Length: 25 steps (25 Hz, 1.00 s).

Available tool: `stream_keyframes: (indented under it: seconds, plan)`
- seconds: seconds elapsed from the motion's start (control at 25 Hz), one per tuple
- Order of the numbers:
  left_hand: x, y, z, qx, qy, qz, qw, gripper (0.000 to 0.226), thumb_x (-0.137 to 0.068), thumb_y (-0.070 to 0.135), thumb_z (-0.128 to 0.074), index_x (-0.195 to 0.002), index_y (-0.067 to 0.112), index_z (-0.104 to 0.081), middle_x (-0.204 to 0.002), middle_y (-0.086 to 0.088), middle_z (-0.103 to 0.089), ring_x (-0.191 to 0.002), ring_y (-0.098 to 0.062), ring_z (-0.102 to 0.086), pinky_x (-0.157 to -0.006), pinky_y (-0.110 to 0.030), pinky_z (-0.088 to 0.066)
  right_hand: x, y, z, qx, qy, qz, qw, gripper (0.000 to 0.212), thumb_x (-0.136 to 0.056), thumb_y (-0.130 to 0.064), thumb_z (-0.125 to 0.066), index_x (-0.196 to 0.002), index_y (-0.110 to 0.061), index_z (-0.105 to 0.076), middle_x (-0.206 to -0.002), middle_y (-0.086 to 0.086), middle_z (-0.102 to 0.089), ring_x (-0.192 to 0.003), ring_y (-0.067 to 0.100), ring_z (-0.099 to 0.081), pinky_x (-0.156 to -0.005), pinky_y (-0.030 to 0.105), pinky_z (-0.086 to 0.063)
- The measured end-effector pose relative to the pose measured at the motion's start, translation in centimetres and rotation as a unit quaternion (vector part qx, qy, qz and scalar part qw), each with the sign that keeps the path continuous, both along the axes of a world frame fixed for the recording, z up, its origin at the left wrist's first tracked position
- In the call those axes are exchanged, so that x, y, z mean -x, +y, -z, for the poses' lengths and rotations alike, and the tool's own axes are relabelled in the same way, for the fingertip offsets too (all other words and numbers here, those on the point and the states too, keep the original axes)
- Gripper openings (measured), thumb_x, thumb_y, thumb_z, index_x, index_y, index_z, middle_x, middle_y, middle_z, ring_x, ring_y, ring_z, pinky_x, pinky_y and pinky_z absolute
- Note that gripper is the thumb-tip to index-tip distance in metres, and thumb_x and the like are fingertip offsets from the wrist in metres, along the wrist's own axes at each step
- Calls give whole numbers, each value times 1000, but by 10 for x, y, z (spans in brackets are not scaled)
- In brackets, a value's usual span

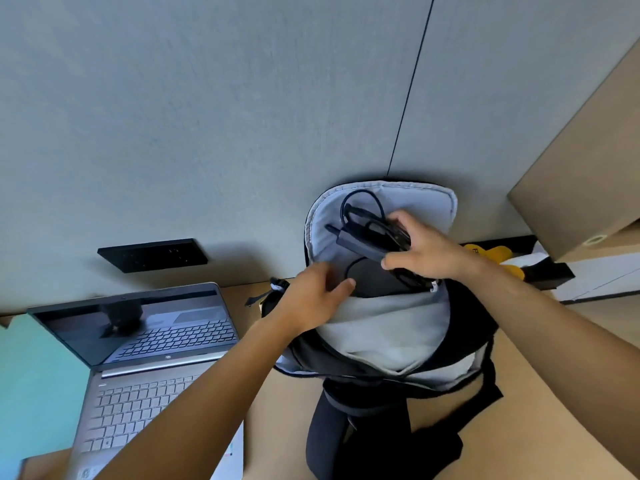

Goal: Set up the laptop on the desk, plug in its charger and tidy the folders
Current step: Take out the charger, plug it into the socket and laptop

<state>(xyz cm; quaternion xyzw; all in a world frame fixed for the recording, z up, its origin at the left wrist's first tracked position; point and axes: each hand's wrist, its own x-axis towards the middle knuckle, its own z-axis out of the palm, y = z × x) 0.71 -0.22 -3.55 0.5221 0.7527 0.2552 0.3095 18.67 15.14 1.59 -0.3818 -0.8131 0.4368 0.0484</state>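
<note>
While the right hand [420, 249] grips the charger [367, 237], the slack left hand [313, 297] spreads the backpack [381, 327] on the desk [540, 410]

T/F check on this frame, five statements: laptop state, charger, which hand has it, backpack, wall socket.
1. The laptop is open on the desk. True.
2. The right hand holds the charger. True.
3. The charger is plugged into the wall socket panel. False: it is bundled with its cable, held over the backpack.
4. The backpack is zipped shut. False: it gapes open, grey lining showing.
5. The left hand rests on the laptop keyboard. False: it is at the backpack opening.
</note>
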Motion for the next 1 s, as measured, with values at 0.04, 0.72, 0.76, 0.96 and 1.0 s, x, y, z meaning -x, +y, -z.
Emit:
stream_keyframes:
  seconds: [0.04,0.72,0.76,0.96,1.0]
  plan:
    - [-2,1,-11,2,-76,-30,997,63,-86,61,-60,-131,18,-52,-120,-1,-61,-110,-16,-59,-92,-32,-49,1,-5,-21,5,54,26,998,58,-78,-18,-81,-125,-26,-48,-111,-10,-64,-97,1,-63,-78,12,-44]
    - [98,-197,-62,-200,-705,-177,657,53,-94,37,-52,-128,-2,-59,-138,-31,-52,-126,-39,-51,-115,-59,-30,164,-228,-32,181,194,-73,961,71,-98,-67,-23,-135,-20,-62,-127,5,-68,-116,19,-64,-101,40,-53]
    - [106,-212,-51,-208,-709,-205,641,43,-92,28,-52,-119,-3,-62,-129,-30,-56,-119,-40,-53,-114,-61,-32,169,-235,-23,220,230,-41,947,63,-102,-56,-26,-129,-16,-67,-123,7,-71,-112,22,-66,-97,39,-55]
    - [131,-269,-6,-238,-775,-286,510,41,-84,23,-36,-94,-1,-68,-104,-17,-64,-111,-36,-59,-107,-58,-41,169,-287,33,144,139,91,975,18,-98,-15,-60,-98,-23,-76,-91,4,-74,-83,16,-66,-80,36,-55]
    - [133,-276,2,-237,-780,-302,494,46,-84,23,-35,-93,-2,-72,-107,-14,-68,-116,-34,-61,-109,-57,-39,167,-297,44,130,105,69,984,15,-94,-15,-65,-97,-25,-76,-85,2,-72,-75,9,-63,-76,34,-54]
